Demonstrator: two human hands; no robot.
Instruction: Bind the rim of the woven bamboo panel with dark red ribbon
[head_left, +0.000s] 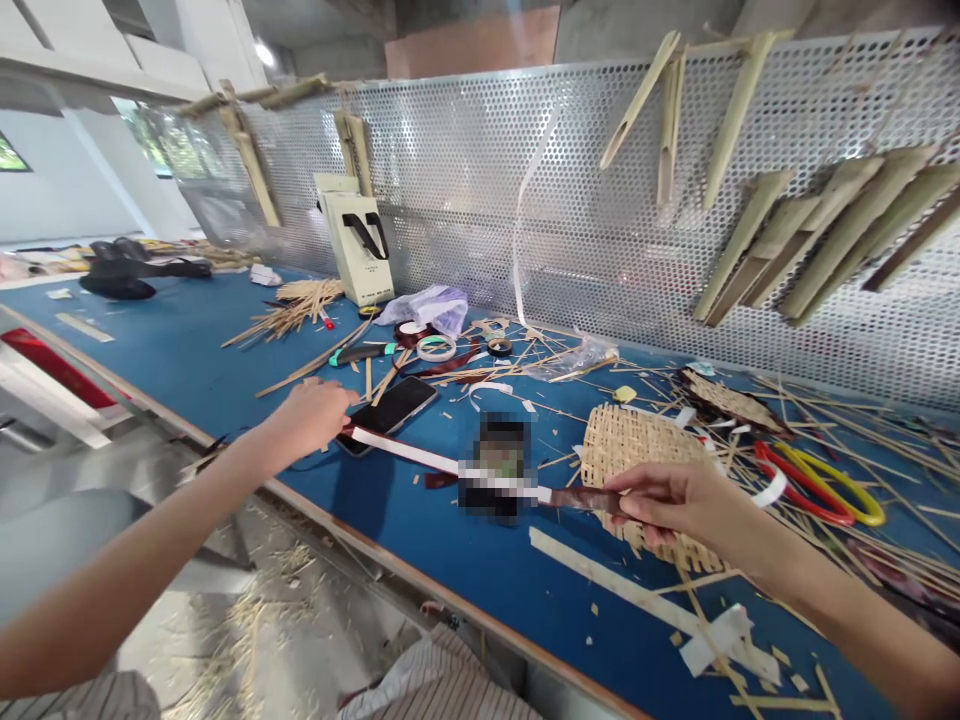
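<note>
A dark brown ribbon (574, 499) with a white strip of tape (409, 449) along its middle is stretched between my two hands, above the blue tabletop. My left hand (319, 408) is closed on its left end, close to a dark smartphone (394, 412) lying on the table. At the other end, my right hand (660, 500) pinches the ribbon between thumb and fingers. Under and behind that hand lies a woven bamboo piece (637, 440). A pixelated patch (495, 440) blurs something dark behind the ribbon's middle.
Red and yellow-handled scissors (821, 485) lie at right among scattered bamboo strips. Behind the phone are a green-and-black cutter (364, 353), tape rolls (436, 347) and crumpled plastic (427, 308). A cream box (356, 240) stands against the perforated metal panel (457, 180), where bamboo pieces hang.
</note>
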